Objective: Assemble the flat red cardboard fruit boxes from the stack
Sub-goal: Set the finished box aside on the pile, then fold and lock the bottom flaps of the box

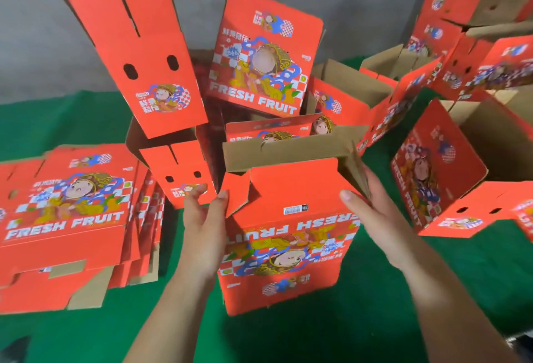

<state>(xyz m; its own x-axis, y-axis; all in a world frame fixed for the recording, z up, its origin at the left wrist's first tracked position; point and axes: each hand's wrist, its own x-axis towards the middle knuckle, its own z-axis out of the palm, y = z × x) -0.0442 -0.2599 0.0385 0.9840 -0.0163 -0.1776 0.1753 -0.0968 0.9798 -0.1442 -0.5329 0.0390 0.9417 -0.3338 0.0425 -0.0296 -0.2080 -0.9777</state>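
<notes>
A red "FRESH FRUIT" box (288, 235) stands half opened on the green table in front of me, its printed face upside down toward me and its brown flaps raised behind. My left hand (203, 224) touches the small red flap at the box's left corner with straight fingers. My right hand (372, 207) lies with straight fingers against the right side flap, thumb on the red top panel. A stack of flat red boxes (69, 218) lies at the left.
Several opened red boxes stand and lean behind: one tall with two oval holes (144, 60), one face-on at centre (265, 54), others piled at the right (450, 166). Green cloth (375, 319) covers the table. A grey wall rises behind.
</notes>
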